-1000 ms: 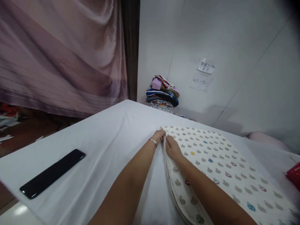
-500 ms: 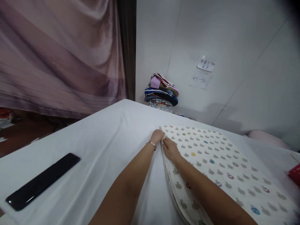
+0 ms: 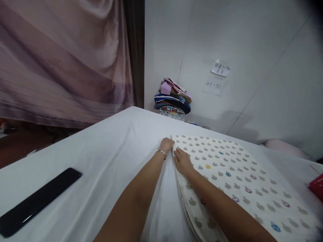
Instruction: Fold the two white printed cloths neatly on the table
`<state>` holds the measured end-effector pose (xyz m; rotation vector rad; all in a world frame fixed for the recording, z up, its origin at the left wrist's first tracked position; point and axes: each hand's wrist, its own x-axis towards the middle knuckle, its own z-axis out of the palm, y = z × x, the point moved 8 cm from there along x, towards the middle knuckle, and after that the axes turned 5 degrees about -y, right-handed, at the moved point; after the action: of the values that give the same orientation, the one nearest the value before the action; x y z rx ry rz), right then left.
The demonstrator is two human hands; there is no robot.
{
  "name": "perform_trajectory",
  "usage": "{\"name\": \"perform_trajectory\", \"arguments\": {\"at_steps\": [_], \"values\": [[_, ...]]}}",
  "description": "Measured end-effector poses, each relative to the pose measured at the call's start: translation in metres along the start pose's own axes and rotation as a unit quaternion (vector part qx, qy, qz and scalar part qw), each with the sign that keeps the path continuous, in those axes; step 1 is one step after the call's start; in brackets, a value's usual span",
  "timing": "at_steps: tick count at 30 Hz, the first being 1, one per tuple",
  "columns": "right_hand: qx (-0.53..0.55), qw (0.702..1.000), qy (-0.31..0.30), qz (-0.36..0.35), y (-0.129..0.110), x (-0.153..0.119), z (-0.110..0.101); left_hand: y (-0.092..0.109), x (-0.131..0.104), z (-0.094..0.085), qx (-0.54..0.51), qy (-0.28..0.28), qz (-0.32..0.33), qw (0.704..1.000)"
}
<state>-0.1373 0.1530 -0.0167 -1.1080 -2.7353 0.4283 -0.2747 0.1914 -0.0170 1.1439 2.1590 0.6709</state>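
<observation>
A folded white cloth [image 3: 227, 174] printed with grey and coloured rabbit heads lies on the white-covered table, its layers showing along the left edge. My left hand [image 3: 167, 145], with a silver bracelet at the wrist, is closed on the cloth's far left corner. Its fingertips are partly hidden behind the edge. Just nearer to me, my right hand [image 3: 183, 162] rests on the top layer beside that same edge, fingers stretched out and lying on the fabric.
A long black glossy object [image 3: 37, 201] lies at the table's left. Folded textiles [image 3: 173, 99] are stacked by the wall, below two paper notes [image 3: 213, 85]. A pink curtain [image 3: 65, 60] hangs at left. Something red [image 3: 316, 187] sits at the right edge.
The view has turned slightly, so the black object sits further left and lower. Both hands stay at the cloth's far left corner, with little movement.
</observation>
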Motion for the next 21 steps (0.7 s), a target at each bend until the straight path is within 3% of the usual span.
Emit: {"name": "perform_trajectory", "arguments": {"at_steps": [9, 21], "values": [[0.007, 0.998, -0.060, -0.009, -0.014, -0.009, 0.003, 0.002, -0.002, -0.002, 0.010, 0.041, -0.009, 0.999], [-0.001, 0.997, -0.063, -0.033, -0.027, -0.019, 0.010, 0.005, 0.025, -0.001, -0.075, 0.007, -0.029, 0.997]]}}
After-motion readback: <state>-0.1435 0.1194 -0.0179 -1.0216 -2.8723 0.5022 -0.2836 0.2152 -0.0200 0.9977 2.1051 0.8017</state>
